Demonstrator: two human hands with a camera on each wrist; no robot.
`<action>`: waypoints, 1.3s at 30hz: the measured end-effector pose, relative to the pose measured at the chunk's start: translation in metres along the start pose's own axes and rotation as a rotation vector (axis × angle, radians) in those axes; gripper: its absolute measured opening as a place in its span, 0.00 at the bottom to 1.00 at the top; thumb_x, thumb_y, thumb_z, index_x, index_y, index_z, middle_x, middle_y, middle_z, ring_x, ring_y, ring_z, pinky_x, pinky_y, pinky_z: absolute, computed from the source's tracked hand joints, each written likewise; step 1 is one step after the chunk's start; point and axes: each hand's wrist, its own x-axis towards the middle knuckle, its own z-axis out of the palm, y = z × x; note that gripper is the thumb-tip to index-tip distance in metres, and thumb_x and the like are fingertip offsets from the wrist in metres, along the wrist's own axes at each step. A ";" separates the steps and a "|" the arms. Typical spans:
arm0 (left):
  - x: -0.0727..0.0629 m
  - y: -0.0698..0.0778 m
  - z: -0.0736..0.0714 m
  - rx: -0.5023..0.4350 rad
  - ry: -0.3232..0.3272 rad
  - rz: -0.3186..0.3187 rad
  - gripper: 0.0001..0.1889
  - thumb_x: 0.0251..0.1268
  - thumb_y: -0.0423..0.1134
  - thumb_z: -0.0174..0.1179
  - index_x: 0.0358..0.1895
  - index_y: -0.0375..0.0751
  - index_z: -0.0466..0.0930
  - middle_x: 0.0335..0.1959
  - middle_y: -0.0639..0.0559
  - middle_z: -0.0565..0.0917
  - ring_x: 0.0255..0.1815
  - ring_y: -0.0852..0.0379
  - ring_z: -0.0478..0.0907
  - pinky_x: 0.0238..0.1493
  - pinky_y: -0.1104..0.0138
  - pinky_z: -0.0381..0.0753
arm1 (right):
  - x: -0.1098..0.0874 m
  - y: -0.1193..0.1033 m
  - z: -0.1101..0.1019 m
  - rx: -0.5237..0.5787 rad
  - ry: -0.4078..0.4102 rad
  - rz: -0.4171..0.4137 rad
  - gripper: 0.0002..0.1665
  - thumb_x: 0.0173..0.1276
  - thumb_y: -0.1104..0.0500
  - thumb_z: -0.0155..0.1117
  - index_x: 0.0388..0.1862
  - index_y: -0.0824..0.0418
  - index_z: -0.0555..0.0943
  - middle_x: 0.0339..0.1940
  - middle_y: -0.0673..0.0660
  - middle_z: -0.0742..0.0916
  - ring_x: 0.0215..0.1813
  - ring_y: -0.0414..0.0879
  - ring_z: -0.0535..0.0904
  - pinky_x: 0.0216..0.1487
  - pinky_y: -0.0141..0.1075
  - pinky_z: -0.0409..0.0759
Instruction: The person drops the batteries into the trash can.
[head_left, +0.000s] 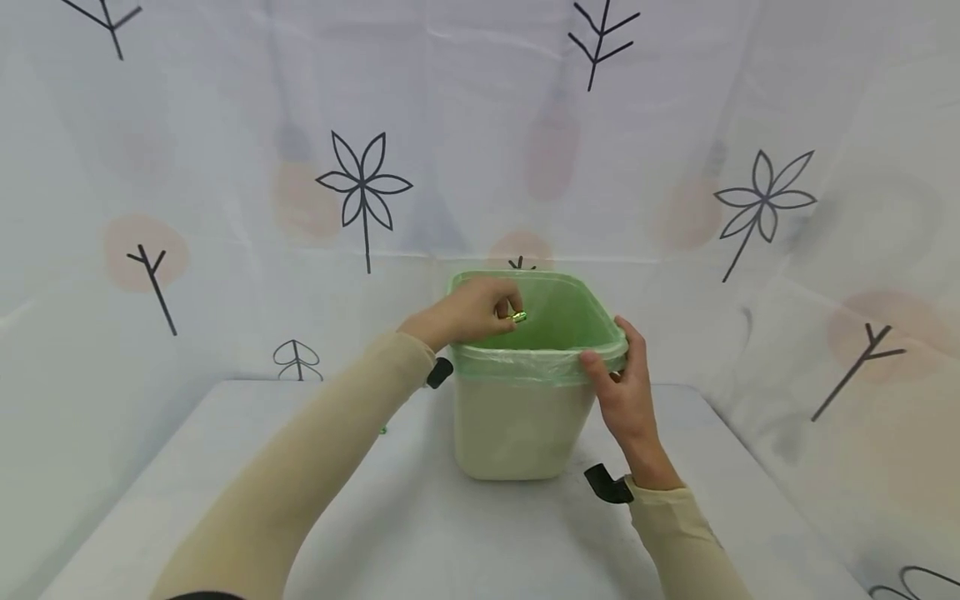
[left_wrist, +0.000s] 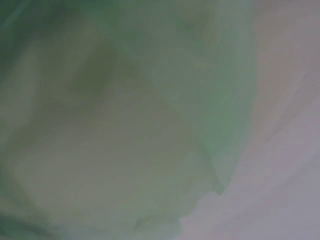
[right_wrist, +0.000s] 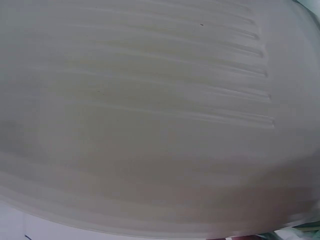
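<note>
A pale waste bin stands upright on the table. Its light green liner bag folds over the rim; the same liner fills much of the left wrist view, blurred. Over the bin's opening, near its left side, my left hand pinches a small shiny green-gold cylinder between thumb and fingers. My right hand grips the bin's right front corner, thumb at the front rim and fingers round the side. In the right wrist view the bin's ribbed side fills most of the frame.
A white-covered table carries the bin. Beside my left forearm, a small green item peeks out, mostly hidden. Behind and at both sides hangs a white cloth printed with plants. Red and green bits show low in the right wrist view.
</note>
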 end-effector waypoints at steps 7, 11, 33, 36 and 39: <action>0.000 0.000 0.001 0.012 -0.009 -0.010 0.10 0.63 0.38 0.63 0.46 0.43 0.79 0.35 0.52 0.80 0.38 0.57 0.76 0.45 0.65 0.75 | 0.000 0.000 -0.001 -0.013 -0.010 0.002 0.37 0.67 0.63 0.59 0.73 0.50 0.58 0.62 0.60 0.72 0.55 0.44 0.72 0.50 0.28 0.71; 0.000 0.000 0.001 0.025 -0.017 -0.018 0.11 0.64 0.40 0.63 0.48 0.43 0.78 0.35 0.52 0.79 0.39 0.57 0.75 0.45 0.64 0.75 | -0.001 0.000 -0.001 -0.012 -0.013 -0.004 0.37 0.68 0.63 0.59 0.73 0.50 0.58 0.62 0.60 0.72 0.54 0.45 0.72 0.50 0.28 0.71; -0.020 -0.014 -0.014 -0.044 0.119 0.038 0.11 0.65 0.40 0.61 0.48 0.44 0.79 0.35 0.53 0.80 0.36 0.58 0.75 0.41 0.65 0.75 | -0.002 0.002 -0.001 -0.002 -0.012 -0.009 0.37 0.67 0.64 0.59 0.72 0.50 0.58 0.61 0.60 0.73 0.54 0.45 0.72 0.50 0.28 0.72; -0.035 -0.023 -0.023 -0.058 0.185 0.068 0.09 0.64 0.39 0.62 0.46 0.42 0.79 0.34 0.53 0.79 0.34 0.58 0.75 0.39 0.65 0.76 | -0.001 0.002 -0.001 0.002 -0.011 -0.014 0.37 0.67 0.65 0.59 0.72 0.50 0.58 0.61 0.61 0.73 0.54 0.46 0.72 0.49 0.28 0.72; -0.053 -0.033 -0.030 -0.051 0.237 0.065 0.09 0.63 0.36 0.62 0.44 0.39 0.79 0.34 0.51 0.79 0.34 0.57 0.75 0.39 0.64 0.75 | 0.000 0.002 -0.001 0.004 -0.010 -0.016 0.37 0.67 0.64 0.59 0.72 0.50 0.59 0.61 0.62 0.73 0.53 0.46 0.72 0.50 0.28 0.72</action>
